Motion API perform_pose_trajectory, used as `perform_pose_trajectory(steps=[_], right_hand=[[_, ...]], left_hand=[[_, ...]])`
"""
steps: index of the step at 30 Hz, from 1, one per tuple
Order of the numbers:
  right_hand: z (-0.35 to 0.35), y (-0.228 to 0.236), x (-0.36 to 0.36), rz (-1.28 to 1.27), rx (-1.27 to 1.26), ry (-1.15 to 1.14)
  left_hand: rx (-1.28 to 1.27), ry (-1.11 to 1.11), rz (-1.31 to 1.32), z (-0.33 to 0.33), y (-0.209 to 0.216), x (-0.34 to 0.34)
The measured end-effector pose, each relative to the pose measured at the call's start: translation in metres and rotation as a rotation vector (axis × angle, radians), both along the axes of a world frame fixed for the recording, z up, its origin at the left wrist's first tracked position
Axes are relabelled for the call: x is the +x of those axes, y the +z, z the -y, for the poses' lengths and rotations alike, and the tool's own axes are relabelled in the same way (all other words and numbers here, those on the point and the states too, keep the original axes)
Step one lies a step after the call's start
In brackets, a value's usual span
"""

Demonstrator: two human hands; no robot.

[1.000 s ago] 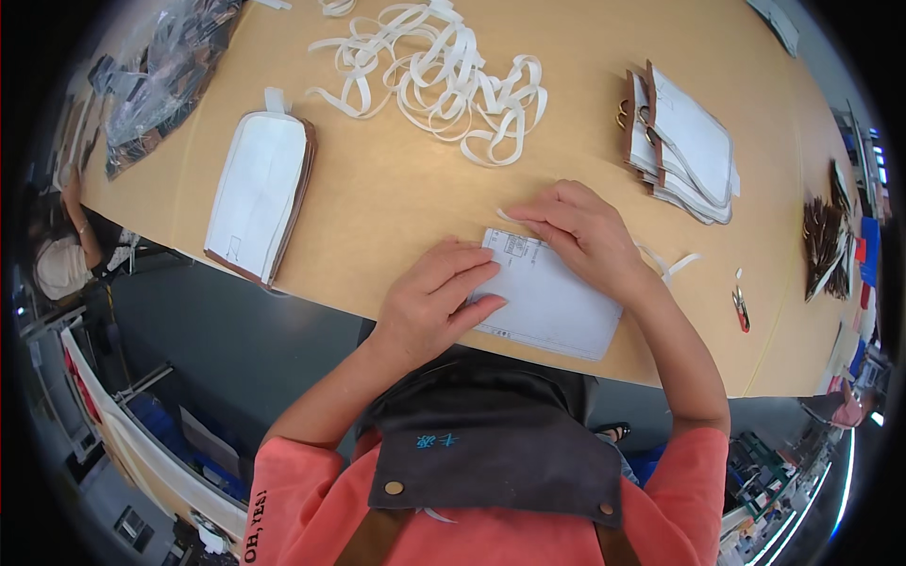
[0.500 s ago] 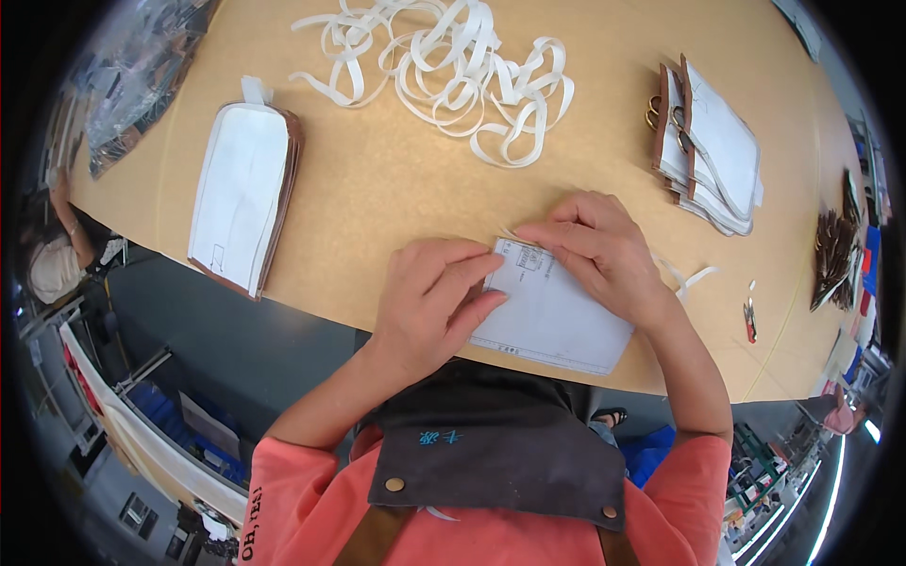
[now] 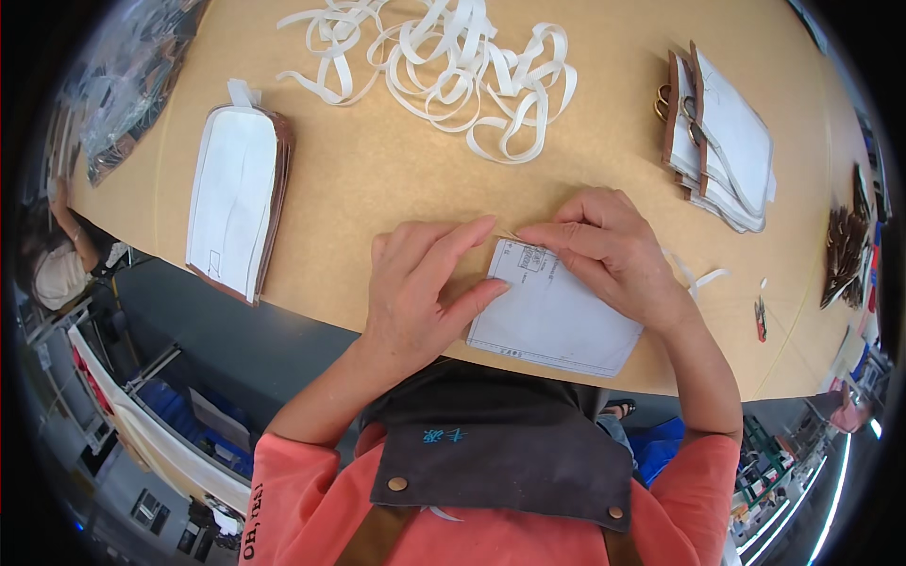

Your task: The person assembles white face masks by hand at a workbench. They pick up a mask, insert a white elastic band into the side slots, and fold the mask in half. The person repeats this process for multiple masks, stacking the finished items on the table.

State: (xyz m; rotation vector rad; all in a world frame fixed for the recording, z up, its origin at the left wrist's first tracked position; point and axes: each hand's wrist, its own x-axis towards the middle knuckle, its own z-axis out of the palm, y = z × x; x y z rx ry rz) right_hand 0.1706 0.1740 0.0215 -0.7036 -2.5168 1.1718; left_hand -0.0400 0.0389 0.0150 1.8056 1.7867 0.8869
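Grey floor [image 3: 326, 326], tan counter [image 3: 377, 179] above, white tape heap [image 3: 464, 49] on far side. Left hand [image 3: 404, 283]: grip now spread, index off the white card [image 3: 557, 321] since last frame. Right hand [image 3: 618, 257] still at card's top edge, can't tell if grip's clamped. Card near counter's front edge.

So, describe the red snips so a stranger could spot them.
On the tan table, look right of the right hand, past the white strip. Small snips lie there near a white scrap; their red colour sets them apart from both.
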Motion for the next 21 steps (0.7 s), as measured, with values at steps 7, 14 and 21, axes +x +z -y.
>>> perform_pose_trajectory(steps=[7,14,21], right_hand=[[-0.002,0.0,0.001,0.007,-0.006,0.027],[-0.003,0.0,0.001,0.009,-0.031,0.034],[-0.003,0.0,0.0,0.006,-0.024,0.034]], left_hand=[[-0.037,-0.046,0.016,-0.007,0.003,-0.004],[-0.069,-0.07,-0.015,-0.01,0.005,-0.006],[-0.185,-0.142,-0.028,-0.02,0.014,-0.011]])
